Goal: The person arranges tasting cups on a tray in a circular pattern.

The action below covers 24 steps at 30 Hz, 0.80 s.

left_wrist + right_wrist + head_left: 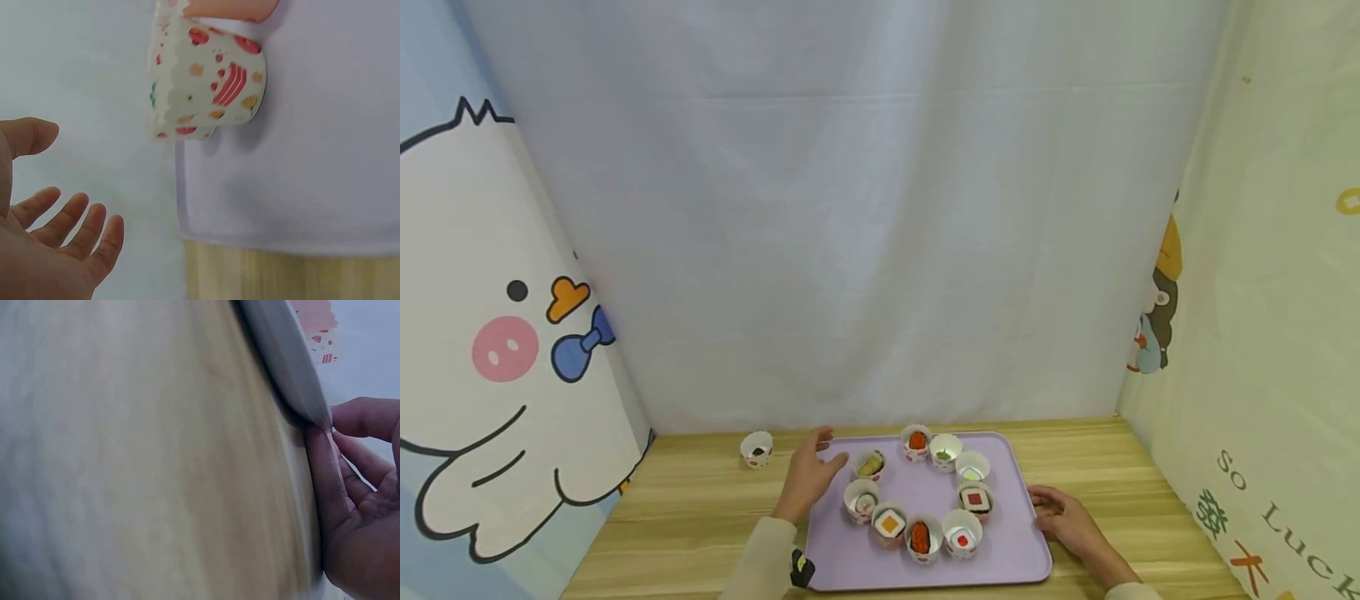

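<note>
A light purple tray (917, 500) lies on the wooden table, carrying several paper cups in a ring, each with a small sushi-like piece inside. My left hand (812, 473) is over the tray's left edge, beside the cup with a green-yellow piece (871, 464). Its fingers are loosely bent and hold nothing in the left wrist view, apart from the printed paper cup (219, 78). At the tray's right edge, my right hand (1070, 525) pinches the rim. Its thumb (359, 417) touches the rim from above and a finger lies along the underside in the right wrist view.
One more paper cup (757, 450), with a small black-and-white piece in it, stands on the table (700, 508) left of the tray. A pale cloth (850, 250) hangs behind the table. Printed cartoon cloths (1262, 333) hang at both sides.
</note>
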{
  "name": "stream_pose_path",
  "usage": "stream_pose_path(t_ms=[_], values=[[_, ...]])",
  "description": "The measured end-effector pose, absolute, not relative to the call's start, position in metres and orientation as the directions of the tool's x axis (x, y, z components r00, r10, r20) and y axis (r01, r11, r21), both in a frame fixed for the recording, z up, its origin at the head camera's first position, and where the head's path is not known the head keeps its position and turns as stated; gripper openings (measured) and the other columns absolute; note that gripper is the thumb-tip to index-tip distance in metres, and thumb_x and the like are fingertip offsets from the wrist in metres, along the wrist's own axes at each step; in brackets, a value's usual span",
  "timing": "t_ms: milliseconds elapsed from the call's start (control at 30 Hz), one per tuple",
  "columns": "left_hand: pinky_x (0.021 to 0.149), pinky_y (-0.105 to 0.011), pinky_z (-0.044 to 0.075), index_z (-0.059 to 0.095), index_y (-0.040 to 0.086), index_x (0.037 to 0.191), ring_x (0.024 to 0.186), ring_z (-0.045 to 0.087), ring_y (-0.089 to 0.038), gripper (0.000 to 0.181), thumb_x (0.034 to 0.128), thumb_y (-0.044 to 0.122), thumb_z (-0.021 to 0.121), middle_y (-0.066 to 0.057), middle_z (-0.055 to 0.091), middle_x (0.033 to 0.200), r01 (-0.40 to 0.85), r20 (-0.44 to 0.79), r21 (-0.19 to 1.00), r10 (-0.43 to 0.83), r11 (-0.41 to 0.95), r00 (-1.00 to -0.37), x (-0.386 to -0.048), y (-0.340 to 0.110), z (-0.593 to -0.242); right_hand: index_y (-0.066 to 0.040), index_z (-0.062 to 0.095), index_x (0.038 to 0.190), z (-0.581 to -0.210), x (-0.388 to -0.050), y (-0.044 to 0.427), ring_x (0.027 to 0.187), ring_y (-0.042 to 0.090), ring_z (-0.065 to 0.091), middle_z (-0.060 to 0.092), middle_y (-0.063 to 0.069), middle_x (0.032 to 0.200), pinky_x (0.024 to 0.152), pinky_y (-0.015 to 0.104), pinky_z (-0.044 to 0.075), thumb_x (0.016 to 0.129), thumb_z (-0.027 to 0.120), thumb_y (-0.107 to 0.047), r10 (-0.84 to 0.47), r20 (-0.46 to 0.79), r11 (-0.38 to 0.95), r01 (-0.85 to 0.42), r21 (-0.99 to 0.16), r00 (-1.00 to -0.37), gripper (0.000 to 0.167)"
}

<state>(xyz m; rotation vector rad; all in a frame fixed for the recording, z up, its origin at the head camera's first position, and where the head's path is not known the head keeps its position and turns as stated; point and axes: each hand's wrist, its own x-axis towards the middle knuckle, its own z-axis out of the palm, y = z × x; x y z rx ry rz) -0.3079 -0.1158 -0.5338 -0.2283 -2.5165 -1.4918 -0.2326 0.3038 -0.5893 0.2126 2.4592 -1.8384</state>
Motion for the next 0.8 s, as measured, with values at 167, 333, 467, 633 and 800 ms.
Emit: stream_pose_path(t_ms=[167,333,467,633,800], values=[[0.096,-0.052,0.049,0.051,0.002,0.134,0.121,0.056,-0.040,0.051,0.0881,0.014,0.070,-0.021,0.059,0.131,0.249,0.278,0.842,0.011,0.478,-0.961,-0.309,-0.133,-0.527,0.009,0.052,0.133,-0.593,-0.234,0.305,0.083,0.014,0.058,0.060,0.020,0.117,0.067,0.029,0.056,0.074,0.063,0.010,0.075,-0.135,0.286,0.151,-0.946,-0.988,0.060],[0.098,-0.051,0.048,0.049,0.003,0.137,0.125,0.053,-0.039,0.053,0.0888,0.014,0.069,-0.020,0.057,0.134,0.220,0.262,0.846,-0.018,0.486,-0.965,-0.313,-0.151,-0.521,0.010,0.050,0.134,-0.596,-0.235,0.307,0.084,0.014,0.059,0.059,0.021,0.118,0.068,0.030,0.056,0.075,0.063,0.009,0.054,-0.131,0.271,0.140,-0.952,-0.990,0.060],[0.099,-0.051,0.047,0.047,0.002,0.138,0.127,0.051,-0.039,0.055,0.0888,0.013,0.069,-0.020,0.055,0.136,0.192,0.242,0.859,-0.047,0.474,-0.969,-0.315,-0.166,-0.517,0.011,0.048,0.135,-0.597,-0.234,0.308,0.085,0.013,0.060,0.058,0.022,0.120,0.070,0.029,0.057,0.076,0.063,0.009,0.025,-0.134,0.257,0.136,-0.957,-0.991,0.062],[0.101,-0.050,0.046,0.045,0.003,0.140,0.129,0.049,-0.039,0.056,0.0896,0.015,0.067,-0.020,0.053,0.137,0.153,0.224,0.866,-0.096,0.476,-0.970,-0.319,-0.186,-0.514,0.011,0.047,0.136,-0.596,-0.234,0.309,0.084,0.012,0.060,0.057,0.022,0.119,0.071,0.029,0.057,0.076,0.062,0.009,0.009,-0.133,0.249,0.131,-0.960,-0.991,0.062],[0.103,-0.051,0.045,0.042,0.000,0.141,0.130,0.048,-0.040,0.057,0.0908,0.014,0.065,-0.024,0.050,0.139,0.121,0.222,0.873,-0.165,0.472,-0.961,-0.322,-0.207,-0.516,0.012,0.046,0.136,-0.595,-0.234,0.309,0.084,0.013,0.060,0.057,0.023,0.120,0.071,0.030,0.057,0.076,0.062,0.009,-0.002,-0.129,0.244,0.124,-0.962,-0.992,0.062]])
